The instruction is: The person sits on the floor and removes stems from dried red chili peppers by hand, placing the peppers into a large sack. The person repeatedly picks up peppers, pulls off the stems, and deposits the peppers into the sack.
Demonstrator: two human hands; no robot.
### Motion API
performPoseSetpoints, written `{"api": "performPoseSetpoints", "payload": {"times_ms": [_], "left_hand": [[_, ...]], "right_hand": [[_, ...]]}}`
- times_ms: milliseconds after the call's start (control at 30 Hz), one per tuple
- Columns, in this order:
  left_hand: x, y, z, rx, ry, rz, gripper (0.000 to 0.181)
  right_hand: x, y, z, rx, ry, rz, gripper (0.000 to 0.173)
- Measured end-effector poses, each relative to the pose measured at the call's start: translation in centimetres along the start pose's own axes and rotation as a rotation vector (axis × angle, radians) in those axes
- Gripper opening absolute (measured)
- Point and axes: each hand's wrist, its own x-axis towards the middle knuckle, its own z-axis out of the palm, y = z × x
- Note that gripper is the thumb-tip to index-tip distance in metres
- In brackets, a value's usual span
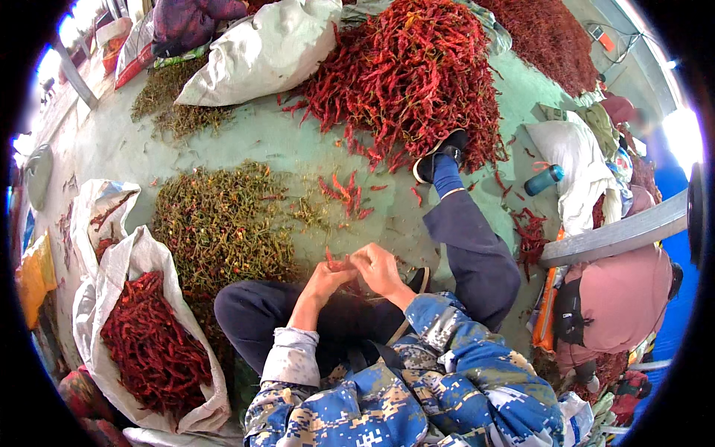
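My left hand (330, 280) and my right hand (381, 271) meet at the fingertips above my lap. A dried red chili pepper (328, 256) sticks up out of my left hand's fingers. The right hand's fingers are curled against the left ones, and whether they pinch anything is hidden. Just beyond the hands, a few loose red chilies (349, 195) lie on the green floor (246, 139). To the left of them spreads a low heap of green-brown chili stems (223, 223). A large pile of red chilies (413, 78) rises ahead, with my shod foot (444, 156) against its near edge.
An open white woven sack (167, 268) of dark red chilies stands at left. A full white sack (268, 56) lies beside the pile. At right are a teal bottle (544, 180), a curved metal bar (620, 229) and a bent-over person in pink (620, 302).
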Motion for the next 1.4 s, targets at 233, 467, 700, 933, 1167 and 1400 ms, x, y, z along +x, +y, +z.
{"api": "performPoseSetpoints", "payload": {"times_ms": [233,467,700,933,1167,1400], "left_hand": [[1.1,-2.0,-0.7,-0.080,0.037,0.084,0.016],[1.1,-1.4,-0.9,-0.136,0.095,0.109,0.011],[1.6,-2.4,-1.2,-0.141,0.195,0.179,0.022],[1.5,-2.7,-1.6,-0.254,0.179,0.124,0.020],[0.9,-2.6,-1.3,-0.270,0.190,0.145,0.011],[1.6,-1.9,-1.3,-0.181,0.163,0.171,0.013]], "right_hand": [[7.7,8.8,0.0,-0.269,0.133,0.056,0.025],[11.7,8.2,1.8,-0.878,-0.112,0.138,0.027],[10.1,9.8,-0.6,-0.381,-0.068,0.352,0.019],[4.8,7.6,-3.9,0.097,-0.435,0.249,0.028],[7.7,7.7,-2.6,-0.348,-0.283,0.285,0.033],[10.9,10.8,0.6,-0.595,-0.125,0.133,0.029]]}}
